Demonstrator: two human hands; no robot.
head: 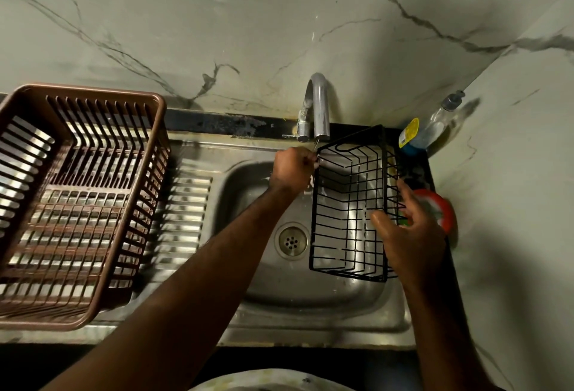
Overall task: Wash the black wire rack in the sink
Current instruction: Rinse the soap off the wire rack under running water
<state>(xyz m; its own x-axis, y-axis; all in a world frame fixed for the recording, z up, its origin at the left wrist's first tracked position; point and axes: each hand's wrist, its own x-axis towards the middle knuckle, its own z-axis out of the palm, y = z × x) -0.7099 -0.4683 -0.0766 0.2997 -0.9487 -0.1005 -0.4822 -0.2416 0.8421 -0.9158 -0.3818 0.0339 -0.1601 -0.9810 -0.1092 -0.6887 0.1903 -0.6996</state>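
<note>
Where the far left corner of the single black rack (pixel 349 204) sits just under the spout, it is gripped by the left hand (pixel 293 170), whose fingers are curled tight round the wire. The right hand (pixel 407 235) is laid against the rack's right wall with its fingers spread and straight, the thumb crossing the top wire; nothing is clasped by it. The rack is held over the right half of the one sink (pixel 310 328), tilted, with its open side turned up. One drain (pixel 292 241) is seen just left of the rack's near end. One curved faucet (pixel 320 105) is mounted behind the basin, and a thin stream is seen at its mouth. On the ledge to the right, one clear pump bottle (pixel 435 126), one yellow-capped tub (pixel 408 136) and one red-rimmed round item (pixel 438 207) are set. One brown slatted basket (pixel 74 198) is placed on the drainboard, well apart to the left.
</note>
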